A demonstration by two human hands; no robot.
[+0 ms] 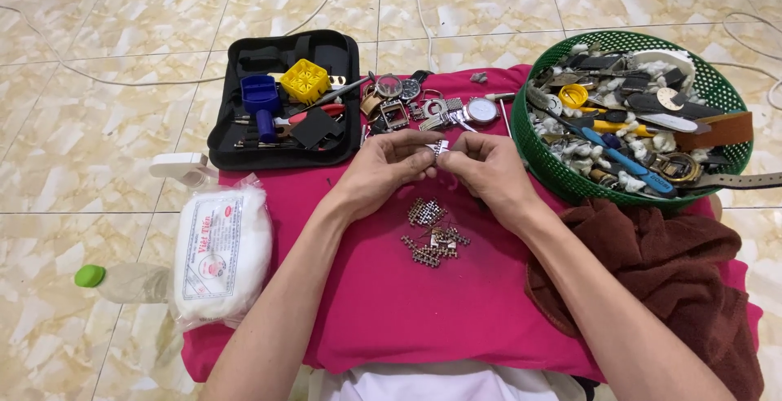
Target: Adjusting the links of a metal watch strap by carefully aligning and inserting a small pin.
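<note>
Fingers of both hands meet over the far middle of the pink cloth (383, 303): the left hand (381, 171) and the right hand (487, 175) pinch a short piece of metal watch band (440, 149) between thumbs and fingertips. Loose links (432, 234) lie on the cloth just near of the hands. A slip of that tight pinch could likely drop the piece among those links, or send it off the cloth onto the tiled floor (81, 205) to the left.
</note>
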